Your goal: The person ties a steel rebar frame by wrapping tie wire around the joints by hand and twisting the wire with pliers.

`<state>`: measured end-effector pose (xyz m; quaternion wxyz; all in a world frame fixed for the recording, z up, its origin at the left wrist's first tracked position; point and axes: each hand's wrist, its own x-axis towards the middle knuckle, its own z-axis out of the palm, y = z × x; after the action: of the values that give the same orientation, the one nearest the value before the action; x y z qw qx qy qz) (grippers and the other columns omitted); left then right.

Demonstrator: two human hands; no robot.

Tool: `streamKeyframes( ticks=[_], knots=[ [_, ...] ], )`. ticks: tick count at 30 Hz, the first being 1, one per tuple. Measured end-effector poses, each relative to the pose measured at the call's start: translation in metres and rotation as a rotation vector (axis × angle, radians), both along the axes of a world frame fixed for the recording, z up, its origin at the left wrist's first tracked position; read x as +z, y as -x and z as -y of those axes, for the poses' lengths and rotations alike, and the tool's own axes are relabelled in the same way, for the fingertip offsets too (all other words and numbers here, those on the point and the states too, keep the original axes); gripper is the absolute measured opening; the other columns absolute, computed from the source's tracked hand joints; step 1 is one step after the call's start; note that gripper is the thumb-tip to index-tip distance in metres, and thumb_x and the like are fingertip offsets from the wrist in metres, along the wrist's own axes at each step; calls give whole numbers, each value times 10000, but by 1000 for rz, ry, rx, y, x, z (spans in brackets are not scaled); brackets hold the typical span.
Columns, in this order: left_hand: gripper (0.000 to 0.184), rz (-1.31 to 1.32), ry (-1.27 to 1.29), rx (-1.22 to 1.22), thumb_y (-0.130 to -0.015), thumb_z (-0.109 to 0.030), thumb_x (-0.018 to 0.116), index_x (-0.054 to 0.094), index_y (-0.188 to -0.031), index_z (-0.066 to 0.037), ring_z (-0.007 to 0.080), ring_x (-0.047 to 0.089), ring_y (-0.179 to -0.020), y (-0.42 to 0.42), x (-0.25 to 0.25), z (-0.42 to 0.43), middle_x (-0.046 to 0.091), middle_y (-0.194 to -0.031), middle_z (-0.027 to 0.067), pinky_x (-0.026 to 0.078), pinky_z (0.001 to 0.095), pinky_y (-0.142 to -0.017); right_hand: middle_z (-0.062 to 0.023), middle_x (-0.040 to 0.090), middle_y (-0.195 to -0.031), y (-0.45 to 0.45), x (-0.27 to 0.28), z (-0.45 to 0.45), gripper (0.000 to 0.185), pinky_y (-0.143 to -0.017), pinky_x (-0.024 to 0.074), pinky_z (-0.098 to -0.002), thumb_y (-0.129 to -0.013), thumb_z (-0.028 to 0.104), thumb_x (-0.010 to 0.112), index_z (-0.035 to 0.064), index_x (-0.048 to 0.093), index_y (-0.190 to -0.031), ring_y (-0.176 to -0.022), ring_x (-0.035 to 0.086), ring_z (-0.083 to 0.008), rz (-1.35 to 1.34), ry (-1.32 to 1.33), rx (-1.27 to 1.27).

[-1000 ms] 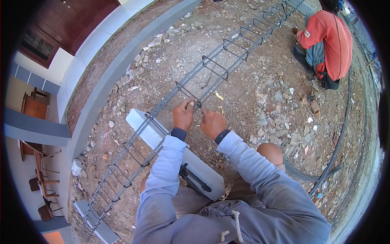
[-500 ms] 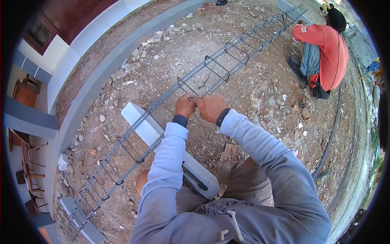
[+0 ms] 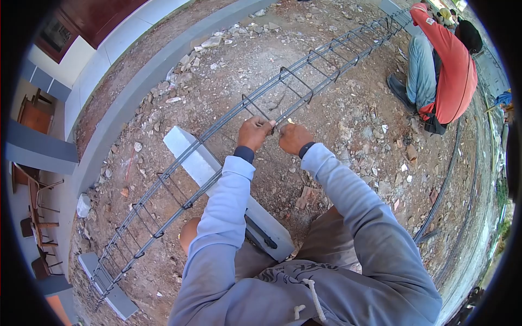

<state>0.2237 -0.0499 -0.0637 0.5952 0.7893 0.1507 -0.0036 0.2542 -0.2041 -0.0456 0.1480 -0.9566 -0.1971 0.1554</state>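
A long rebar cage [image 3: 296,81] runs diagonally from lower left to upper right, with dark stirrups around its long bars. At the near long bar, by a stirrup corner, my left hand [image 3: 254,133] is closed, thumb and fingers pinched at the joint. Just to its right, my right hand [image 3: 295,139] is curled closed, a small gap between the two hands. What its fingers hold is too small to make out. A pale grey block [image 3: 198,165] lies under the cage, with a dark tool [image 3: 260,233] on its nearer part.
A co-worker in a red top [image 3: 454,70] squats at the cage's far end. Another grey block [image 3: 106,285] supports the lower-left end. Rubble lies on the ground [image 3: 348,157]. Dark rods [image 3: 443,190] lie at right; a grey kerb [image 3: 122,103] curves along the left.
My hands, together half a second ago, are now slightly apart, the right one moved right. The co-worker's arm has risen toward the cage's far end. The view has shifted a little.
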Motion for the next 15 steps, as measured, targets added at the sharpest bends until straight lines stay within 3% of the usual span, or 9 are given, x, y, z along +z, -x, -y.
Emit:
streamKeyframes(
  ticks=[2,6,9,11,13,15],
  knots=[
    [259,-25,47,-10,-800,-273,728,624,-759,-40,92,543,-564,-4,0,1,619,-657,31,417,244,-485,-216,648,-1016,7,-17,-3,298,-856,494,-449,-768,198,522,28,659,-971,-962,628,-368,20,-87,91],
    [260,-100,128,-9,-794,-277,733,626,-785,-40,93,545,-581,0,10,0,623,-671,29,419,244,-500,-237,625,-1009,63,62,-8,332,-808,494,-445,-750,128,557,4,611,-1054,-977,620,-339,-48,2,6],
    [239,-35,-82,-35,-793,-261,729,641,-825,-42,88,540,-584,0,11,-2,636,-697,30,420,235,-507,-186,595,-1063,121,74,-4,368,-851,457,-423,-792,128,565,19,540,-1142,-994,585,-305,702,-251,253],
    [237,-51,38,-34,-790,-251,726,648,-838,-33,96,547,-590,-5,3,-6,644,-713,39,431,248,-528,-168,540,-1126,174,55,-5,457,-822,452,-426,-794,212,622,23,507,-1194,-1007,543,-307,204,-313,357],
    [230,-64,86,-52,-789,-238,718,654,-847,-24,103,554,-598,-1,-2,-7,650,-724,47,439,261,-547,-189,512,-1150,220,31,-8,557,-790,450,-429,-774,276,662,8,488,-1230,-973,535,-314,-12,-211,426],
    [219,-53,55,-85,-791,-221,707,660,-855,-17,109,562,-607,0,1,-11,654,-731,55,444,272,-564,-194,507,-1171,250,12,-14,604,-734,468,-416,-758,242,652,-6,449,-1270,-953,538,-305,82,-219,474]
  ],
)
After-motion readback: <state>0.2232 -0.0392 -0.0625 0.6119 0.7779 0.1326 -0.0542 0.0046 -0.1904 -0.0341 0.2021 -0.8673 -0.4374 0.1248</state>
